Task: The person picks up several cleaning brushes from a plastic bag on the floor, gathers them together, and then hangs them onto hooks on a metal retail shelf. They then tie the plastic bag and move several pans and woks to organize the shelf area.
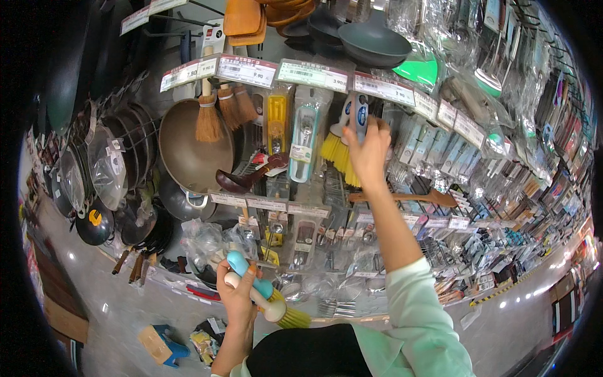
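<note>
In my left hand (240, 287) are two dish brushes, one with a blue handle (245, 271) and one with a cream handle (264, 301), their yellow-green bristles pointing down to the right. My right hand (370, 148) reaches up to the rack, its fingers around the lower handle of a brush (361, 115) with a blue label; whether that brush still hangs on its hook I cannot tell. Beside it hangs another brush with yellow bristles (335, 147). A packaged utensil with a light blue edge (304, 141) hangs to the left of these.
Price tags (313, 75) line the rack above the brushes. Straw brushes (208, 118), a large brown wok (188, 151) and a dark red ladle (245, 181) are at left. A wooden spoon (410, 197) juts out behind my right forearm. On the floor stands a blue stool (172, 348).
</note>
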`<state>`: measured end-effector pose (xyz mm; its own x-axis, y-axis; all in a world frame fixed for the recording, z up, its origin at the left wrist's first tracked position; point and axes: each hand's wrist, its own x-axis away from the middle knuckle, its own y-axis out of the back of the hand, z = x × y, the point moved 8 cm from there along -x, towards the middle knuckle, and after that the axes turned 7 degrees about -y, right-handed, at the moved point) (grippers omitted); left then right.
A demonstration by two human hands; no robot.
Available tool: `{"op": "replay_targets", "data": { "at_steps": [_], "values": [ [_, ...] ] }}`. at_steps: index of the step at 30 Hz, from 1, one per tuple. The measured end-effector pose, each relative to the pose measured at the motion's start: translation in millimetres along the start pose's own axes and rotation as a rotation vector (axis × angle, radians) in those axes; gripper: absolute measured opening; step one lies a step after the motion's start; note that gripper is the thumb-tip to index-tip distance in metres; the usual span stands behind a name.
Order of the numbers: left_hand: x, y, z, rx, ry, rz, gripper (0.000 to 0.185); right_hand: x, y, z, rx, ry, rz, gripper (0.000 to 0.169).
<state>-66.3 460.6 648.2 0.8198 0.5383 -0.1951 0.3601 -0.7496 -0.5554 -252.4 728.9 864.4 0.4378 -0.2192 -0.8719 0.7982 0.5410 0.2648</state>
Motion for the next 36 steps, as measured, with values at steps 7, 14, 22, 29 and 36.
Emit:
{"op": "replay_targets", "data": {
  "at_steps": [7, 14, 22, 29, 36],
  "values": [
    [-6.0, -15.3, 0.3, 0.085, -0.03, 0.094, 0.031, 233.9, -9.8, 93.5, -0.693, 0.02, 1.182, 0.049],
    [-9.3, -42.6, 11.9, 0.297, 0.072, 0.227, 0.04, 290.9, -22.7, 69.0, -0.937, -0.385, 1.371, 0.04],
    [-17.0, -30.7, -14.6, 0.042, -0.272, 0.256, 0.037, 135.7, 7.4, -6.6, -0.82, -0.479, 0.561, 0.027],
    [-9.7, -31.2, -4.5, -0.031, -0.227, 0.244, 0.031, 27.1, 8.5, -19.2, -0.809, -0.463, 0.422, 0.035],
    [-10.1, -24.2, -7.5, -0.069, -0.206, 0.211, 0.026, 38.7, -5.1, -18.2, -1.053, -0.648, 0.546, 0.037]
  ]
}}
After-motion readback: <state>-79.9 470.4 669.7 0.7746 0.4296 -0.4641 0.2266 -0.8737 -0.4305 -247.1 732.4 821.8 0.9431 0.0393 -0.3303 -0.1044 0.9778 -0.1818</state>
